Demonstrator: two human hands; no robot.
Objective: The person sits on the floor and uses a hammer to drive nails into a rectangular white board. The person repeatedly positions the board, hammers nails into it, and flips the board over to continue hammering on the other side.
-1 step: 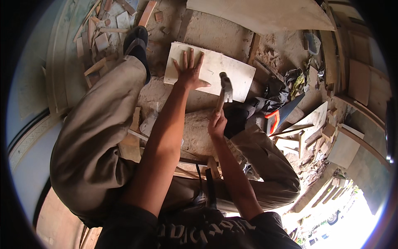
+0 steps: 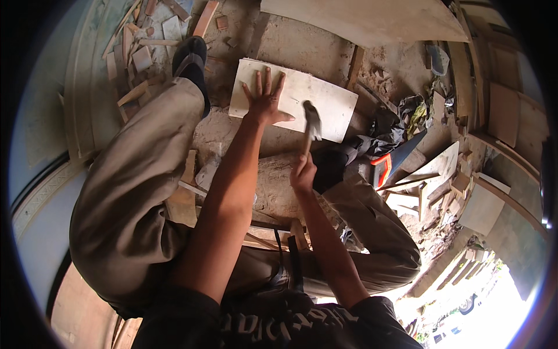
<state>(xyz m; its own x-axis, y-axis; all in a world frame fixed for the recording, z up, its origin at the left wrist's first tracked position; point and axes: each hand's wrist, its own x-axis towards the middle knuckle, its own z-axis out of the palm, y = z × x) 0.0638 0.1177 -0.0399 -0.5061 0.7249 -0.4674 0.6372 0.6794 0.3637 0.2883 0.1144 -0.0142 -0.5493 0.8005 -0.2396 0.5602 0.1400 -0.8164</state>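
Observation:
A pale rectangular wooden board (image 2: 331, 104) lies in front of me on the dusty ground, slightly tilted in the picture. My left hand (image 2: 267, 106) presses flat on its left half, fingers spread and thumb pointing right. In my right hand (image 2: 303, 173) is a claw hammer (image 2: 312, 123), gripped by its wooden handle. The hammer's dark head is over the middle of the board, blurred by motion; I cannot tell whether it touches. A small dark mark, perhaps a nail, shows on the board just above the head.
A handsaw (image 2: 383, 168) with an orange-red handle lies beside my right foot, near crumpled black plastic (image 2: 388, 129). Wood offcuts (image 2: 139, 58) are heaped at the far left, more scraps at right. A large pale sheet (image 2: 372, 20) lies beyond the board. My legs flank the work.
The hammer head has shifted a little to the left over the board, with a small move of my right hand. My left hand stays flat in place.

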